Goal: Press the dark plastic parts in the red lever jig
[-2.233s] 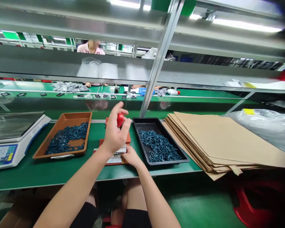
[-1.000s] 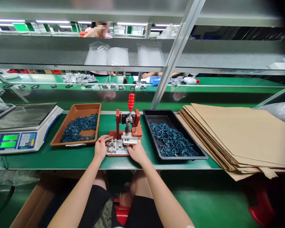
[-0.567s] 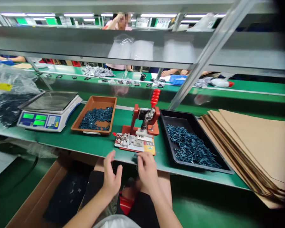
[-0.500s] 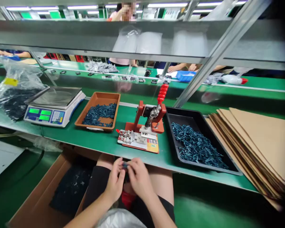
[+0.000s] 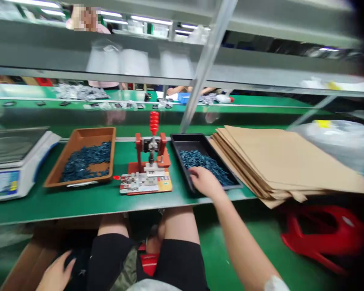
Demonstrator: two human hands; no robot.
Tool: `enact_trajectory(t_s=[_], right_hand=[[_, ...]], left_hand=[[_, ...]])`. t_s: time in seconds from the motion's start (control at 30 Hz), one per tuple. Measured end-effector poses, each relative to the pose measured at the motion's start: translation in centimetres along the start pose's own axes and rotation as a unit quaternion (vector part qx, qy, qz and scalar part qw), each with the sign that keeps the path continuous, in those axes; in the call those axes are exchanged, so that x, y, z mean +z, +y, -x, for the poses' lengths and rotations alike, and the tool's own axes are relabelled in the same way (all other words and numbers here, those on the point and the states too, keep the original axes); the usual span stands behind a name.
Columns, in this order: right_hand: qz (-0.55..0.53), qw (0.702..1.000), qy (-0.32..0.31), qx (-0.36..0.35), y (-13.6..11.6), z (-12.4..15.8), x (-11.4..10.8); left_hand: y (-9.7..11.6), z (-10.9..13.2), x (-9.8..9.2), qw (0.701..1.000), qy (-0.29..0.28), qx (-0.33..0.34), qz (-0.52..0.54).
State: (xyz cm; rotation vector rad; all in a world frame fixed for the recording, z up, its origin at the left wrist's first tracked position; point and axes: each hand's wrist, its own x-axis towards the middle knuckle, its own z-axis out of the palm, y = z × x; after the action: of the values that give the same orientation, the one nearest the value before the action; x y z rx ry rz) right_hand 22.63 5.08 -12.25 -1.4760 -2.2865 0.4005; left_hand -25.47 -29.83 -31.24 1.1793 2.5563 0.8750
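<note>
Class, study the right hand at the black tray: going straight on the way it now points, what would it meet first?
Most likely the heap of dark blue-green parts in the black tray, just ahead of the right hand; depth is hard to judge, so it may already be touching them.

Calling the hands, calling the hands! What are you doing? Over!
Right hand at black tray, on dark teal parts. Left hand low, by cardboard box. Red toggle press beside tray, neither hand on it.

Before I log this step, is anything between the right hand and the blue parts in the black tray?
Nothing visible: the right hand is over the black tray, right at the blue parts.
</note>
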Motion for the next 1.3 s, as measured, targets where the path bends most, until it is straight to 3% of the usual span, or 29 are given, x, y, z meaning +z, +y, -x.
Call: enact_trajectory(t_s=[0.1,0.2,0.27,0.3,0.43,0.57,0.73,0.83,0.97,1.1,1.17,1.23,1.3], right_hand=[[0.13,0.98,-0.14,0.059,2.7,-3.3,0.6],[0.163,0.97,-0.172,0.053,3.7,-4.4,1.4],[0.167,0.973,-0.152,0.037,3.9,-4.2,1.4],[0.164,0.977,-0.129,0.031,3.8,-4.0,1.2],[0.082,0.996,0.012,0.036,2.0,-2.6,0.5],[-0.128,0.986,0.103,-0.034,-2.6,0.2,2.2],[-0.316,0.937,0.131,-0.074,-7.5,2.2,7.7],[-0.424,0.895,0.136,-0.024,-7.9,1.3,10.4],[-0.536,0.835,0.121,0.034,-6.8,0.1,12.0],[-0.578,0.808,0.105,0.043,-6.0,0.0,12.1],[-0.59,0.799,0.104,0.044,-5.9,0.0,12.0],[-0.597,0.795,0.095,0.048,-6.0,0.0,11.9],[-0.598,0.795,0.082,0.052,-6.0,-0.1,11.9]], left_hand=[[7.0,-1.0,-2.2,0.993,-0.03,0.107,0.048],[14.5,-5.1,-4.3,0.972,0.034,0.225,0.051],[18.4,-8.8,-5.4,0.967,0.07,0.243,0.022],[19.9,-10.8,-5.8,0.971,0.058,0.232,-0.005],[23.9,-18.8,-5.4,0.98,-0.103,0.109,-0.13],[25.9,-23.4,-3.2,0.963,-0.178,0.037,-0.199],[26.5,-24.7,-1.9,0.944,-0.209,0.012,-0.253],[26.5,-24.6,-2.3,0.938,-0.225,0.018,-0.262],[26.3,-24.1,-2.8,0.94,-0.213,0.031,-0.266],[26.0,-23.3,-3.1,0.946,-0.161,0.029,-0.281],[26.1,-22.5,-3.3,0.965,-0.072,0.051,-0.249],[26.6,-21.2,-3.5,0.985,0.046,0.094,-0.14],[27.7,-19.5,-3.6,0.986,0.107,0.127,0.024]])
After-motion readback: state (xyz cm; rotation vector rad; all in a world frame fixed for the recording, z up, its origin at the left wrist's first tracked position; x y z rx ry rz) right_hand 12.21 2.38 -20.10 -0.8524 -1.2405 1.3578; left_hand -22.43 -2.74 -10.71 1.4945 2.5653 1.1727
